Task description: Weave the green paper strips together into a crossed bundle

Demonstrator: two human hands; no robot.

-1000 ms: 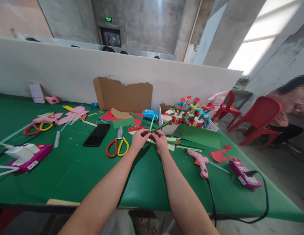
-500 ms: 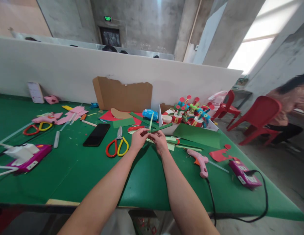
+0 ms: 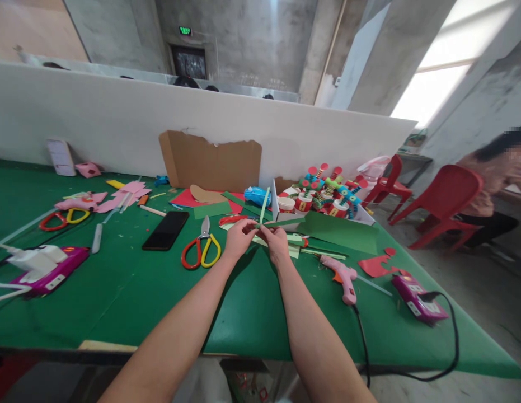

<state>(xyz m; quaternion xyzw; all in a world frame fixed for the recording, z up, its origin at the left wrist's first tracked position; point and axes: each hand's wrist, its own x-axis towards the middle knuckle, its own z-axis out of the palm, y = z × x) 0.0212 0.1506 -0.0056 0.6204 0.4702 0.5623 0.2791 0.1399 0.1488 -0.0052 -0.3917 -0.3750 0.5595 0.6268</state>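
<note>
My left hand [image 3: 238, 237] and my right hand [image 3: 276, 242] meet above the middle of the green table [image 3: 117, 291]. Both pinch the crossing point of two paper strips. The light green strip [image 3: 264, 206] sticks up and away, and the dark green strip [image 3: 285, 222] points right, nearly level. Red-and-yellow scissors [image 3: 201, 248] lie just left of my left hand. A pink glue gun [image 3: 344, 278] lies to the right of my right hand.
A black phone [image 3: 166, 230] lies left of the scissors. A white box of colourful paper-cup figures [image 3: 327, 196] stands behind my hands, with torn cardboard [image 3: 210, 162] against the white partition. Purple devices [image 3: 417, 299] [image 3: 50, 271] sit at both sides. A person sits on red chairs [image 3: 445, 201] at right.
The dark green strip has swung down from a raised slant to nearly level, and the light green strip now stands taller. My hands have stayed in place.
</note>
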